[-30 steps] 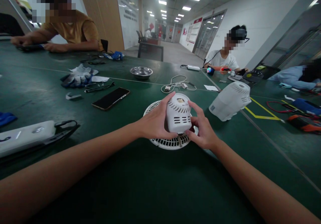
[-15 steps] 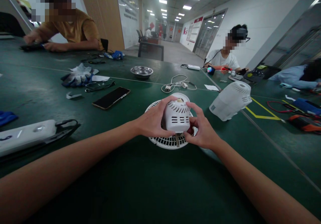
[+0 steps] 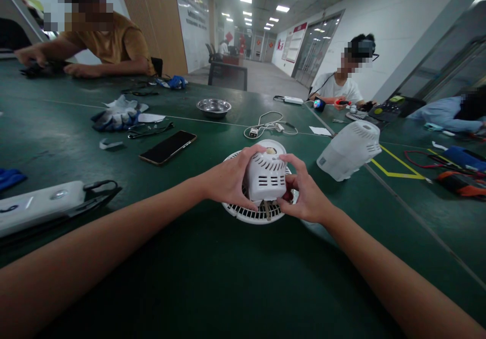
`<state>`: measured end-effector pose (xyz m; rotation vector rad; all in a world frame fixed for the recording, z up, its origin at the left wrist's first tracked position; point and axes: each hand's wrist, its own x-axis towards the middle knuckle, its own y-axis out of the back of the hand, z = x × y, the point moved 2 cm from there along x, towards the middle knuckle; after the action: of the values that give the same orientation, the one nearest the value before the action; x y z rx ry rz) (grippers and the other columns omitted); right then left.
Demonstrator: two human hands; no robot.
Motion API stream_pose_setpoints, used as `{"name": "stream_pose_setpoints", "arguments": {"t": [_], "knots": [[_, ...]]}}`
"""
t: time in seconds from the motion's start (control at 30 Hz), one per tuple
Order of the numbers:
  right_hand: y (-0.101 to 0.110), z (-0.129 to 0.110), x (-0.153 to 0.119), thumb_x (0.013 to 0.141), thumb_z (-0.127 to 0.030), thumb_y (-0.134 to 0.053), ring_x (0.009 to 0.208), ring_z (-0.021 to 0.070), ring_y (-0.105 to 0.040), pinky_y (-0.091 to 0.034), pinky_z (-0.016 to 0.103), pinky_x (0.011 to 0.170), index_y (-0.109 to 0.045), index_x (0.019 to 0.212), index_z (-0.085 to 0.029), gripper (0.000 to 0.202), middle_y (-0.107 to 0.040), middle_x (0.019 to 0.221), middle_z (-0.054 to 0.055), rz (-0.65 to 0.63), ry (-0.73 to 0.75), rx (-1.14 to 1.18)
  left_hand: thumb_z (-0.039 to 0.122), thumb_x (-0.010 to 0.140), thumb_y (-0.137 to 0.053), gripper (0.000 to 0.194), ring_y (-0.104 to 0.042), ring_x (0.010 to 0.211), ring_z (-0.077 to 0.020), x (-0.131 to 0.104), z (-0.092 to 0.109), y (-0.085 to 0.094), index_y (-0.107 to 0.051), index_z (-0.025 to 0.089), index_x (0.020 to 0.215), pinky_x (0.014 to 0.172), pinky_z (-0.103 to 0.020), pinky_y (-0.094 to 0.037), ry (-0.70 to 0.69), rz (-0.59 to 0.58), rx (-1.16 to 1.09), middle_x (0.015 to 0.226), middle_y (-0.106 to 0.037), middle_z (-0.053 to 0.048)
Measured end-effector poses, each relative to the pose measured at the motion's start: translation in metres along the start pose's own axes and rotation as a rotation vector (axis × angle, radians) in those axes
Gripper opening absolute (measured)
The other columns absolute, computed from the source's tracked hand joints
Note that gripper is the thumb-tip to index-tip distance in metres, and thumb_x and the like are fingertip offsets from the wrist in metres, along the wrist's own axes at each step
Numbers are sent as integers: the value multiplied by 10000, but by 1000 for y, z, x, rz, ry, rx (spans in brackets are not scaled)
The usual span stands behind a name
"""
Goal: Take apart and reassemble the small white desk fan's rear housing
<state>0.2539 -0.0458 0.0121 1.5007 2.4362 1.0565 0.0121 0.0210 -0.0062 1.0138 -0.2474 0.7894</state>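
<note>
Both hands curve partway open around a white vented housing (image 3: pixel 267 189), the left hand (image 3: pixel 229 179) and right hand (image 3: pixel 306 196) gripping opposite sides over a round grille (image 3: pixel 248 214). The housing has edged slightly left; its seat seems unsettled. On the green table (image 3: pixel 212 278), a phone (image 3: pixel 168 147) lies left, another housing (image 3: pixel 349 152) right; co-workers (image 3: pixel 129 45) sit beyond.

White housing (image 3: pixel 266 181) hides the middle of a round grille (image 3: pixel 243 214); a blue item (image 3: pixel 10 178), left side of the bench (image 3: pixel 228 278), is cropped.
</note>
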Motion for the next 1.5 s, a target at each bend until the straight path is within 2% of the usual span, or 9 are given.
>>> {"name": "stream_pose_setpoints", "arguments": {"t": [0.3,0.47,0.67,0.77,0.93,1.13,1.27,1.37,1.5], "knots": [[0,0,0,807,-319,-820,631,174,-670,-561,306,539,-201,1595,-332,1002,-731,975,14,-11,42,-93,614,542,-975,1335,-568,1339,-479,0,5,0,-208,309,1591,1100,-660,-501,21,11,64,1569,-457,-202],[1,7,1,680,-617,-921,1075,364,-734,-632,531,876,-280,1579,-309,1146,-654,1379,151,214,98,-315,684,562,-950,1260,-585,1303,-452,0,11,-8,-310,346,1592,1051,-682,-518,140,87,169,1530,-474,-162],[10,18,-1,817,-425,-771,1417,441,-530,-450,669,1163,-215,1653,-338,1008,-406,1678,141,286,140,-423,573,889,-755,960,-655,1208,-340,-3,3,-2,-250,323,1666,1086,-592,-500,139,202,108,1401,-634,-129],[15,24,0,859,-395,-729,1441,449,-503,-411,704,1180,-214,1669,-360,960,-363,1715,121,306,50,-360,537,997,-598,672,-643,1250,-335,-8,-13,5,-437,266,1590,1119,-583,-457,289,324,107,1340,-695,-125],[16,29,2,747,-482,-891,1378,472,-552,-405,761,1153,-218,1679,-340,1158,-479,1627,166,302,-75,-278,606,1061,-364,583,-679,1203,-343,-21,-46,12,-710,193,1286,1068,-512,-478,664,419,-15,1269,-751,-144],[16,26,4,652,-443,-962,1163,377,-683,-547,657,1044,-368,1610,-299,1136,-706,1318,120,467,-153,32,659,1048,-369,656,-727,1081,-296,-25,-53,15,-706,147,1284,998,-451,-545,497,547,-386,1146,-789,-128],[11,23,7,686,-436,-921,1063,304,-734,-611,504,962,-596,1343,-254,755,-753,1227,80,571,-215,422,682,1010,-500,610,-651,1292,-315,-20,-47,16,-707,173,1275,1131,-462,-490,351,632,-403,1348,-728,-140],[0,20,7,746,-551,-830,1013,319,-757,-626,501,888,-663,1218,-253,583,-792,1094,64,510,-294,604,635,913,-710,563,-668,1271,-330,-16,-43,9,-720,181,1245,1109,-486,-524,377,556,-435,1352,-730,-138],[-16,20,7,854,-726,-608,1065,343,-746,-622,547,850,-713,1157,-283,547,-801,993,72,256,-320,687,522,855,-817,444,-773,1007,-307,-15,-40,-2,-763,150,1093,963,-514,-621,534,489,-690,1095,-808,-134]]}}
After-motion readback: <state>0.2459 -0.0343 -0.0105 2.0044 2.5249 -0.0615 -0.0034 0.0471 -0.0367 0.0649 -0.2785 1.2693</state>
